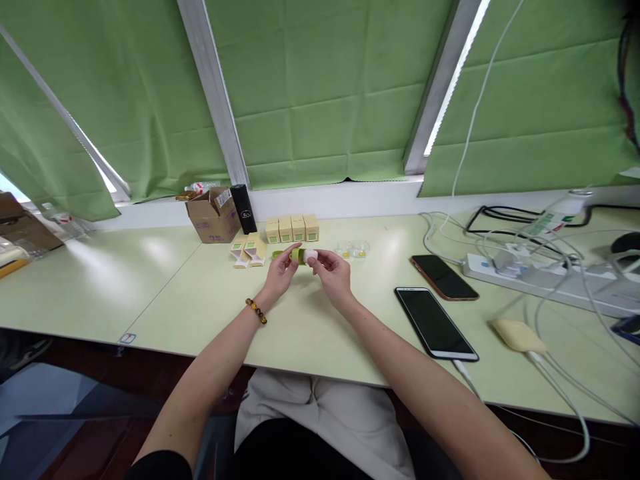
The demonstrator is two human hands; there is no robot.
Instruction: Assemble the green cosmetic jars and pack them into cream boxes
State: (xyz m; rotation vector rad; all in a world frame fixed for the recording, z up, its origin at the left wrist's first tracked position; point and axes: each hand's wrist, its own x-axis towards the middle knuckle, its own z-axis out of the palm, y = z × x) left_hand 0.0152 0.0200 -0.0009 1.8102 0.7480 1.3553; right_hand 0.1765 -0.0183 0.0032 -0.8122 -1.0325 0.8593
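Nearest of the loose items, a phone (436, 324) lay screen up on the table (165, 303), right of the right forearm. Farther in, the work was in the air just above the tabletop: the left hand (281, 268) pinched a green piece (297, 255) between thumb and fingers, and the right hand (334, 270) pinched a white piece (310, 255) at its right side. The two pieces met end to end or nearly so; could not tell whether they were joined. A second green item (277, 255) showed just left of the left fingertips, partly hidden. Clear cases (359, 250) sat just beyond the right hand, with small yellow spots in them, not boxed. Two open boxes (257, 245) lay left of the left hand, near ends unclosed; contents not made out. Judged unfinished: these boxes, the cases and the pieces in hand. Behind, four boxes (299, 228) stood in a row, apparently closed, and were judged done. Farther left were a carton (213, 215) and a black tube (243, 209).
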